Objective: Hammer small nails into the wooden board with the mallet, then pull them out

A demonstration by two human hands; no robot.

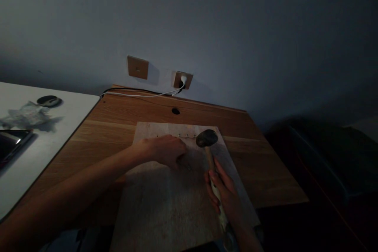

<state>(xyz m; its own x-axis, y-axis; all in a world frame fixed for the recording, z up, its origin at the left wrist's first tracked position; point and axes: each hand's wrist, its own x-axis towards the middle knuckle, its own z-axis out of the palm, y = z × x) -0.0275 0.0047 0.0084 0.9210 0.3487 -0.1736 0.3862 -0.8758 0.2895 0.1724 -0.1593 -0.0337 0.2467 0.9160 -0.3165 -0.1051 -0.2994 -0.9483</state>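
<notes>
My right hand [223, 189] is wrapped round the pale handle of a mallet [207, 138]. Its dark, rounded head is raised over the far right part of a wooden board [153, 204]. Bent down over the board's middle, my left hand [167, 149] has its fingers curled together. Whatever they pinch is hidden, though a small shiny bit shows near the fingertips. Several small metal nails or hooks [186, 136] stand in a row along the board's far edge, between my left hand and the mallet head.
The board lies on a wooden desk [248, 153] against a wall. White and black cables [138, 95] run along its back to a socket [183, 80]. A white table [73, 114] on the left bears crumpled plastic [29, 113], a dark round object [49, 100] and a dark device [13, 143].
</notes>
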